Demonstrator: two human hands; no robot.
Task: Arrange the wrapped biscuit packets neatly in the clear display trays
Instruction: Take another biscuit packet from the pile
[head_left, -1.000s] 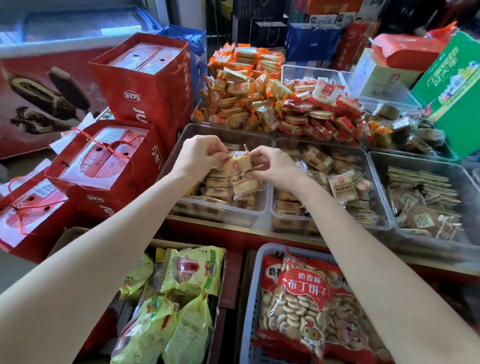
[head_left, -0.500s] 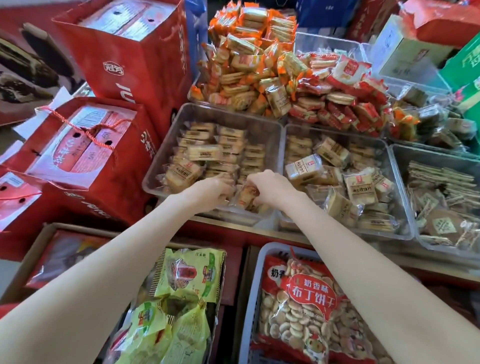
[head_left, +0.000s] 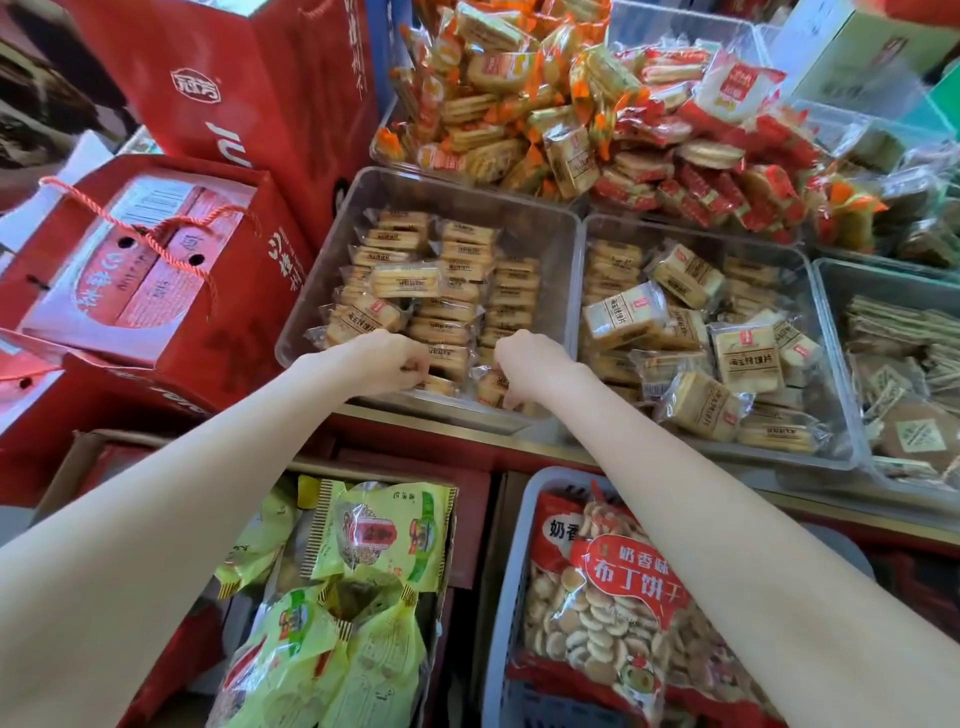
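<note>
Both hands reach into the near edge of the left clear tray (head_left: 545, 228) at the centre of the frame. The left hand (head_left: 387, 361) has its fingers curled down onto the front row of biscuit packets (head_left: 447, 291), gripping one there. The right hand (head_left: 524, 364) is curled too, its fingertips pinching a packet at the tray's front edge. The packets in this tray stand in tidy rows. The right clear tray (head_left: 831, 415) just beside it holds the same packets in a loose jumble. Orange packets (head_left: 498, 88) and red packets (head_left: 727, 171) are heaped behind. Red gift boxes (head_left: 156, 270) fill the left of the frame; green snack bags (head_left: 363, 545) and a bag of round biscuits (head_left: 613, 597) lie at the bottom.
</note>
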